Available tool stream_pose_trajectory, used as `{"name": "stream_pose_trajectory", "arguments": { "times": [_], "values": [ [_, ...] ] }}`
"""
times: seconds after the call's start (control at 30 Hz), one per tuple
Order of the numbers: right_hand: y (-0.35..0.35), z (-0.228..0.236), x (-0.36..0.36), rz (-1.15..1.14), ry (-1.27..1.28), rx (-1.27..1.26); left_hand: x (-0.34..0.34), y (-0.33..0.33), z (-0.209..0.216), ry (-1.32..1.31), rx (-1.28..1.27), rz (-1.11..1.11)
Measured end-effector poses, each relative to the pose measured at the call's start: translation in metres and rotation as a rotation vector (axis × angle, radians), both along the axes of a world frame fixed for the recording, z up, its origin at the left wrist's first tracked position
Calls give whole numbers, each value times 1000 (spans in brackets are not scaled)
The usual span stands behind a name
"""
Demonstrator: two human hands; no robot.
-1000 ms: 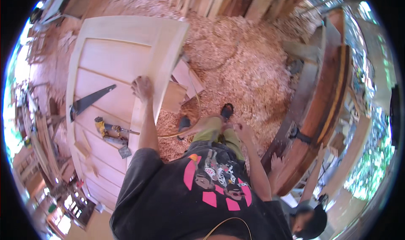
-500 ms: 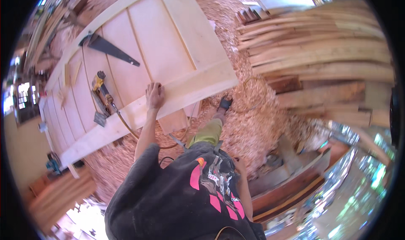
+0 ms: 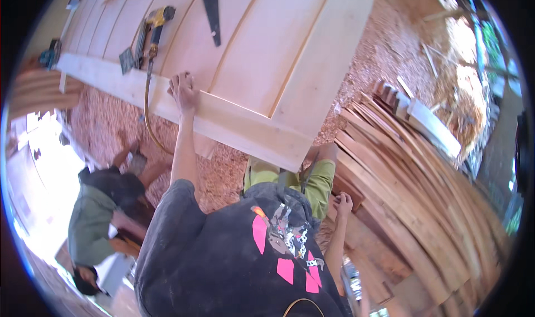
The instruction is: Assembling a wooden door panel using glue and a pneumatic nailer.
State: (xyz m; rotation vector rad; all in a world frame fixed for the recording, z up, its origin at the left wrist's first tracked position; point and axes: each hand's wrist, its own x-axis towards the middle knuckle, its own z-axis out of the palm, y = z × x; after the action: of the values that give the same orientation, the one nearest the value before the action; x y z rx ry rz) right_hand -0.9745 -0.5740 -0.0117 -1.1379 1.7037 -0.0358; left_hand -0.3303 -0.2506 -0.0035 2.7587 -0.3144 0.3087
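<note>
My left hand (image 3: 184, 93) rests on the near rail of a large pale wooden door panel (image 3: 278, 136), its fingers bent and spread over the wood with nothing seen in them. Down beside my right thigh hangs my right hand (image 3: 344, 203), its fingers loosely apart and holding nothing visible. Left of my left hand, a yellow-and-black air nailer (image 3: 156, 32) lies on the panel, a brown hose (image 3: 147, 102) running from it over the near edge. A dark tapered saw blade (image 3: 210, 13) lies farther up the panel, its other end cut off by the picture's top edge.
Long boards (image 3: 412, 189) are stacked close on my right. Wood shavings (image 3: 223, 177) cover the floor. Another person (image 3: 97, 216) bends low at the left. A teal power tool (image 3: 51, 55) sits by the panel's far left corner, above more stacked timber (image 3: 39, 91).
My view has turned right, and the panel now slants the other way. My left hand stays on its rail. My right hand has moved outward from my waist. The other person has come into view.
</note>
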Motion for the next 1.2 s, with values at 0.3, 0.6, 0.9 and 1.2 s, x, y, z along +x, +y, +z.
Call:
{"name": "stream_pose_trajectory", "arguments": {
  "times": [0.3,0.6,0.9,1.2],
  "values": [
    [-229,-49,-11,1027,207,312,-95,-173,-11,215,120,296],
    [-496,-61,109,679,454,324,-123,-177,9,103,275,693],
    [-645,-56,257,1061,383,470,1,-366,-50,231,278,805],
    [-860,-43,535,936,44,95,251,-589,-51,75,268,923]
  ]
}}
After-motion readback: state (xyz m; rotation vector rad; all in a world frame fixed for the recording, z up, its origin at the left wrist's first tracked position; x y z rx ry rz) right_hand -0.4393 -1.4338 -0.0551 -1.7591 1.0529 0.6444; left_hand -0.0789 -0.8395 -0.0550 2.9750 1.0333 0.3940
